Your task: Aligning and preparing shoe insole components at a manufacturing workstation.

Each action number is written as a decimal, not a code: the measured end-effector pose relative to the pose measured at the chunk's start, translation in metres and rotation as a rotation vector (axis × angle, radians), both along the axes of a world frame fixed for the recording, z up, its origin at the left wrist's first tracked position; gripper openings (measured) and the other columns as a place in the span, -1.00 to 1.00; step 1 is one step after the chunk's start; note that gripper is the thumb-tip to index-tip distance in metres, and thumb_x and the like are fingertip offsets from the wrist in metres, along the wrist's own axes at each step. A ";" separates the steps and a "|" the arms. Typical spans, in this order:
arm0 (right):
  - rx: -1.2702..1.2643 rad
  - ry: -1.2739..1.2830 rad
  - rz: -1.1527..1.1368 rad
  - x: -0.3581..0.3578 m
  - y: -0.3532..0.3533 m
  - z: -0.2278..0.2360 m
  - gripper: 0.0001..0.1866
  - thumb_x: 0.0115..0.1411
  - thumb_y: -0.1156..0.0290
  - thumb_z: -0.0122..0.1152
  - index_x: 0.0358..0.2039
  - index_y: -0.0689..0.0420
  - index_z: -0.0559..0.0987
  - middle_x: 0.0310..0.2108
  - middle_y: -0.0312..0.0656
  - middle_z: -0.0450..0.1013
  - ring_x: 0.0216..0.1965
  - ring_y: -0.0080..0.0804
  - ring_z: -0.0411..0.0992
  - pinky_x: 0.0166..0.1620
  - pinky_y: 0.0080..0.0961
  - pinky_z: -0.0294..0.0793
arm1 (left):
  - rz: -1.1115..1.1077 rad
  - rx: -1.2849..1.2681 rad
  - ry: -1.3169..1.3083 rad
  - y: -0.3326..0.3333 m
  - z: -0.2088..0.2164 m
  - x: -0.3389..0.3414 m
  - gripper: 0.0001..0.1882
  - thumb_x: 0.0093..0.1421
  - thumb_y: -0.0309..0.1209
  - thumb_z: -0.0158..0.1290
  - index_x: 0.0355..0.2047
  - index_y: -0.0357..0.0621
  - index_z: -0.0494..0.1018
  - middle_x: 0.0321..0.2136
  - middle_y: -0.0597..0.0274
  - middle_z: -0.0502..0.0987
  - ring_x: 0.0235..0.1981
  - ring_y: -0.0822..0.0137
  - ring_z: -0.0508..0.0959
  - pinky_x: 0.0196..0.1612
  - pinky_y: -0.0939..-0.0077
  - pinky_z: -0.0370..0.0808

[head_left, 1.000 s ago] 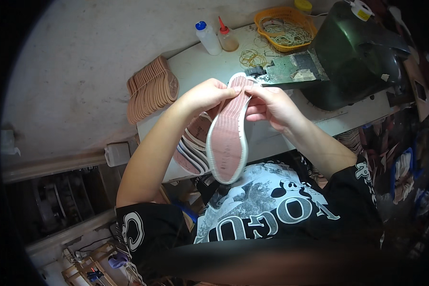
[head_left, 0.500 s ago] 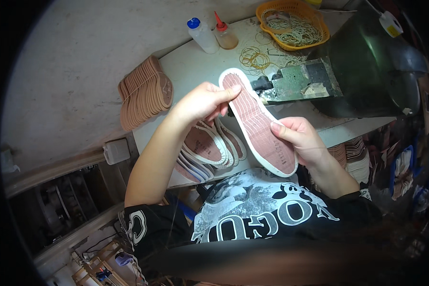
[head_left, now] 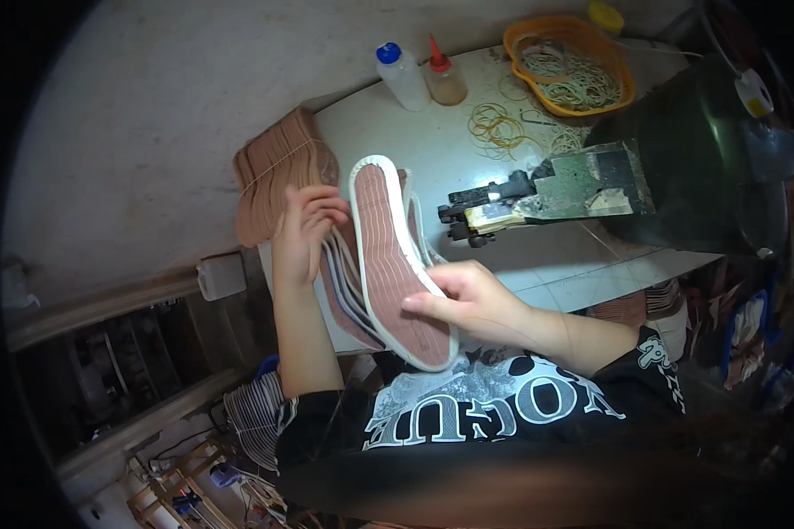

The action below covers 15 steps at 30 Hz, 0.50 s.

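Over the left part of the white surface (head_left: 522, 271), a pink, white-edged sole (head_left: 385, 251) sits in the right hand (head_left: 469, 302), whose grip pinches its wider end, thumb on top. Half a second ago both hands held it beside the green machine (head_left: 591, 183); since then it has swung left, over the loose soles (head_left: 344, 300), and the left hand (head_left: 306, 227) has let go. That grip is spread and empty, near the tied bundle (head_left: 278, 181). So the right hand alone now supports the sole, apart from the machine.
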State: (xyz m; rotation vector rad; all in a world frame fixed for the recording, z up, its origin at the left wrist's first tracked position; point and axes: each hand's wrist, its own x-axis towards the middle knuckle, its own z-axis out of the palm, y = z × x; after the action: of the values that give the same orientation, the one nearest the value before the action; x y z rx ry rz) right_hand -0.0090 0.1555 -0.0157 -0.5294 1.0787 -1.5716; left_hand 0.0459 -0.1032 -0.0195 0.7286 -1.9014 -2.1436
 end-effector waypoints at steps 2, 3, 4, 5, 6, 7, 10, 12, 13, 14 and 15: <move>0.037 0.732 -0.083 0.005 -0.019 -0.013 -0.41 0.12 0.34 0.25 0.11 0.31 0.30 -0.06 0.09 0.41 -0.04 -0.14 0.42 0.04 -0.32 0.38 | 0.304 -0.491 -0.343 -0.031 -0.044 0.071 -0.33 0.32 0.06 -0.26 -0.06 -0.45 0.38 -0.04 -0.17 0.40 0.02 0.14 0.41 0.09 0.30 0.27; 0.036 0.996 -0.168 0.016 -0.025 -0.033 -0.24 0.05 0.39 0.26 0.21 0.29 0.13 0.11 0.22 0.22 0.15 0.08 0.21 0.17 -0.18 0.23 | 0.305 -0.771 -0.595 -0.058 -0.085 0.125 -0.28 0.29 0.10 -0.22 -0.01 -0.47 0.34 0.05 -0.23 0.34 0.11 0.05 0.34 0.18 0.23 0.19; 0.025 1.005 -0.166 0.018 -0.026 -0.036 -0.24 0.05 0.39 0.26 0.21 0.29 0.13 0.11 0.22 0.22 0.15 0.08 0.21 0.17 -0.18 0.23 | 0.206 -0.812 -0.752 -0.056 -0.118 0.158 -0.26 0.24 0.11 -0.13 0.01 -0.48 0.33 0.07 -0.26 0.32 0.13 -0.03 0.32 0.19 0.20 0.17; 0.015 1.106 -0.167 0.018 -0.025 -0.040 -0.24 0.05 0.42 0.24 0.22 0.29 0.11 0.15 0.18 0.17 0.19 0.06 0.16 0.21 -0.18 0.18 | 0.090 -0.849 -0.899 -0.051 -0.138 0.177 -0.22 0.19 0.11 -0.05 0.03 -0.49 0.31 0.08 -0.30 0.29 0.15 -0.10 0.29 0.20 0.17 0.15; 0.004 1.202 -0.168 0.020 -0.022 -0.041 -0.24 0.05 0.45 0.21 0.22 0.30 0.09 0.19 0.15 0.13 0.23 0.04 0.10 0.24 -0.18 0.13 | 0.132 -0.842 -0.748 -0.035 -0.141 0.183 -0.24 0.13 0.07 0.05 0.02 -0.47 0.31 0.04 -0.26 0.33 0.11 -0.08 0.33 0.17 0.19 0.20; 0.043 1.215 -0.135 0.025 -0.017 -0.032 -0.30 0.06 0.47 0.19 0.20 0.27 0.16 0.22 0.11 0.12 0.25 0.05 0.08 0.25 -0.18 0.11 | 0.186 -0.831 -0.608 -0.015 -0.137 0.190 -0.24 0.08 0.03 0.15 0.01 -0.46 0.31 0.00 -0.22 0.37 0.06 -0.06 0.37 0.13 0.21 0.25; -0.002 1.190 -0.059 0.032 -0.007 -0.034 -0.35 0.06 0.43 0.19 0.16 0.26 0.23 0.20 0.14 0.13 0.23 0.06 0.10 0.25 -0.20 0.10 | 0.388 -0.222 -0.458 0.006 -0.112 0.176 -0.27 -0.05 -0.07 0.29 -0.06 -0.43 0.34 -0.10 -0.12 0.43 -0.03 0.04 0.41 0.05 0.26 0.32; -0.009 1.141 -0.101 0.039 0.002 -0.029 -0.53 0.07 0.44 0.19 0.03 0.24 0.42 0.13 0.08 0.27 0.16 -0.01 0.23 0.20 -0.22 0.17 | 0.454 -0.206 -0.432 0.001 -0.113 0.183 -0.31 -0.11 -0.16 0.35 -0.12 -0.38 0.32 -0.19 -0.03 0.44 -0.13 0.19 0.44 -0.03 0.35 0.36; -0.055 1.088 -0.062 0.039 0.007 -0.027 -0.59 0.08 0.43 0.20 -0.03 0.24 0.46 0.06 0.05 0.34 0.08 -0.04 0.31 0.17 -0.24 0.22 | 0.468 -0.370 -0.514 -0.001 -0.108 0.185 -0.33 -0.11 -0.19 0.35 -0.12 -0.38 0.32 -0.18 -0.03 0.43 -0.13 0.22 0.44 -0.04 0.39 0.37; -0.100 1.035 -0.023 0.039 0.014 -0.024 -0.65 0.09 0.42 0.20 -0.09 0.25 0.51 -0.02 0.02 0.42 0.01 -0.07 0.39 0.13 -0.27 0.27 | 0.481 -0.535 -0.596 0.000 -0.104 0.187 -0.34 -0.12 -0.22 0.35 -0.12 -0.37 0.32 -0.18 -0.04 0.43 -0.13 0.24 0.45 -0.06 0.42 0.38; -0.099 1.050 -0.025 0.038 0.023 -0.022 -0.65 0.09 0.42 0.20 -0.09 0.25 0.51 -0.02 0.02 0.42 0.01 -0.07 0.39 0.13 -0.27 0.27 | 0.486 -0.675 -0.629 0.007 -0.086 0.184 -0.32 -0.11 -0.33 0.34 -0.06 -0.36 0.25 -0.14 -0.03 0.42 -0.10 0.25 0.44 -0.04 0.43 0.39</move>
State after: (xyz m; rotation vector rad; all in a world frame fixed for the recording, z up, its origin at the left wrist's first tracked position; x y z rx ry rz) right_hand 0.0294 0.1789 -0.0372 -1.5040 1.7633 -1.3485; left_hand 0.2301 -0.0961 -0.1054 1.5898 -2.1994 -0.9402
